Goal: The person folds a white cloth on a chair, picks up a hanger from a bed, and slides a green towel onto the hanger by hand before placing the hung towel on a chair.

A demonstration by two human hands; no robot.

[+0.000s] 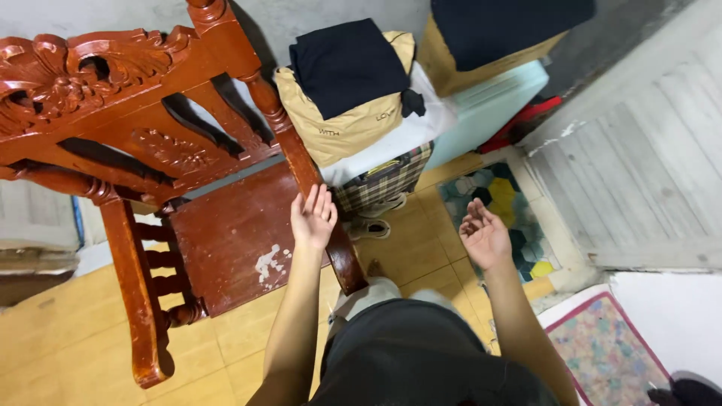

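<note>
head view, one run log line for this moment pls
left hand: open, empty, over wooden chair seat edge | right hand: open, empty, above tiled floor | shoes beside chair

Even, soft indoor light, moderately bright. Carved red-brown wooden chair throws a dark shadow on the grey wall at 12 o'clock. Wide-angle bending at edges; hands slightly soft.

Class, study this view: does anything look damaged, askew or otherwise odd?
Yes. The carved wooden chair has pale patches on its seat where the finish looks chipped, near the left hand. Folded clothes sit heaped on stacked bags beyond it. Both hands are empty, palms up.
</note>
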